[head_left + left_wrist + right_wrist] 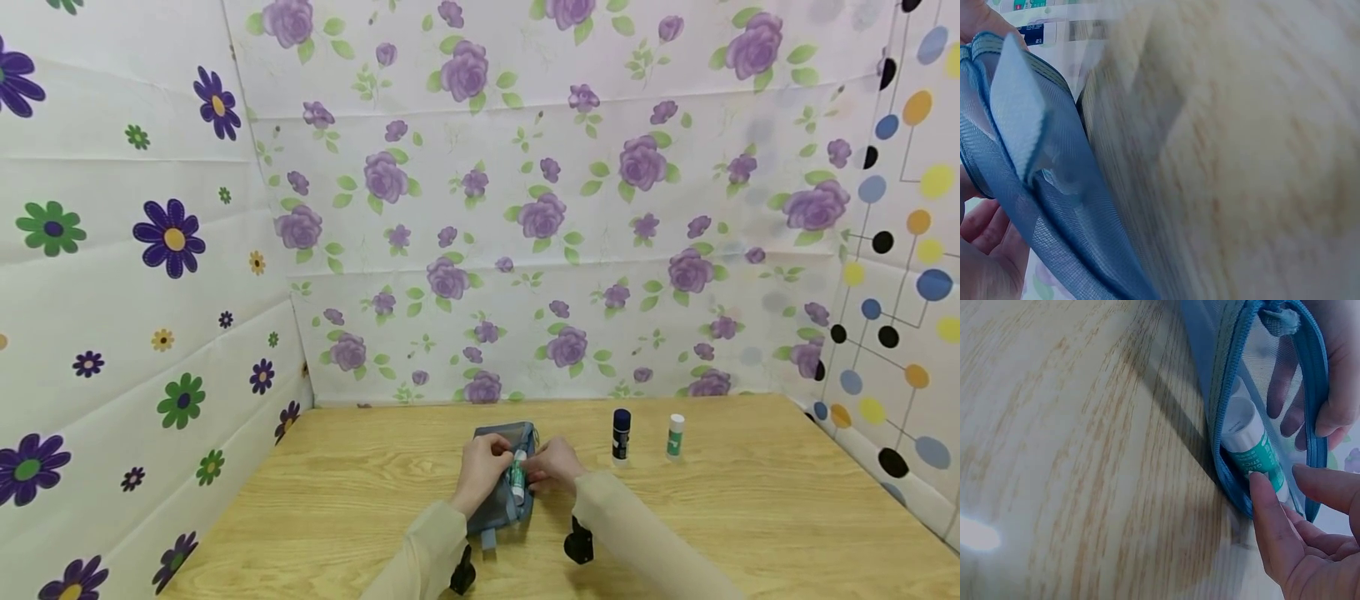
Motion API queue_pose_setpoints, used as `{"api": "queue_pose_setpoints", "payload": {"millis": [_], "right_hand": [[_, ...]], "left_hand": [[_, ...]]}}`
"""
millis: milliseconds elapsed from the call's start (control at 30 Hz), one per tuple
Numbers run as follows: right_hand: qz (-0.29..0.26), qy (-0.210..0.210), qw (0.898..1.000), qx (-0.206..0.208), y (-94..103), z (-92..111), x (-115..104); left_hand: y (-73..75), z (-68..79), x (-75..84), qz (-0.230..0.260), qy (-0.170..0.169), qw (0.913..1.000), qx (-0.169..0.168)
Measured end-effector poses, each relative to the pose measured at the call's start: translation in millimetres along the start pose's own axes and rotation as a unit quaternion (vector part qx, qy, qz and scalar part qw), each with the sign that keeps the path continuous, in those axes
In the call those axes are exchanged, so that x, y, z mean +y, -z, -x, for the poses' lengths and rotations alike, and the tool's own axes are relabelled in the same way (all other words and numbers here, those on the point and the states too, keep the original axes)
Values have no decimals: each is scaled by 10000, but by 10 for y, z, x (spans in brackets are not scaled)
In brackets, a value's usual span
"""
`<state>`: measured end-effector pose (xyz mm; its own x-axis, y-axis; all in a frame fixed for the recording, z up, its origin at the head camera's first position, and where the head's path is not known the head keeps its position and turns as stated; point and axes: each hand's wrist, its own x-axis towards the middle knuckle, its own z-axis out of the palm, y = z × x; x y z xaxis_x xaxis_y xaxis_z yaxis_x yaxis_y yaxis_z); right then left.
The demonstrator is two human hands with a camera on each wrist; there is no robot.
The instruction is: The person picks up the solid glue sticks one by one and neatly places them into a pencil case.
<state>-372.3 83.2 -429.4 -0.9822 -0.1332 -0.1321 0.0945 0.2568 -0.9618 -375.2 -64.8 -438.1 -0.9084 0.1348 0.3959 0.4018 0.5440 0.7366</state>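
"What would worry you about that pouch (pixel 495 510)?"

"Its rim. The left hand (pixel 480 471) pinches it between thumb and fingers; if that grip slackened, the soft mesh could fold and catch the glue stick (pixel 518 477)."

"And the right hand (pixel 557 465)?"

"One fingertip lies on the stick's label, thumb just beside it. I can't tell whether that grip pinches or merely touches. If it's loose, the smooth barrel could roll."

"Where's the stick exactly?"

"In the pouch's mouth, lower middle of the head view, tilted. A white rounded thing (pixel 1239 385) behind it might get in its way."

"And the stuff they're made of?"

"The pouch is see-through grey-blue mesh, finely woven, with a ribbed blue zip (pixel 1317 362) curving round the mouth. The stick's a white cylinder with a green wrap. Right of centre, a navy-capped tube (pixel 621 437) and a green-and-white stick (pixel 675 436) stand on the wood-grained desk (pixel 360 475)."
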Motion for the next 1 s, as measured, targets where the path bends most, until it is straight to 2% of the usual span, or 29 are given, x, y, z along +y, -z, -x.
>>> {"api": "queue_pose_setpoints", "payload": {"millis": [133,300,1000], "right_hand": [[-16,77,10000,-30,16,43,-37],[39,-33,10000,-18,42,76,-87],[29,156,9998,-148,251,182,-103]], "left_hand": [[0,2,3,37,26,10000,-25],[-2,11,11,60,70,10000,-23],[4,45,29,78,-97,9999,-4]]}}
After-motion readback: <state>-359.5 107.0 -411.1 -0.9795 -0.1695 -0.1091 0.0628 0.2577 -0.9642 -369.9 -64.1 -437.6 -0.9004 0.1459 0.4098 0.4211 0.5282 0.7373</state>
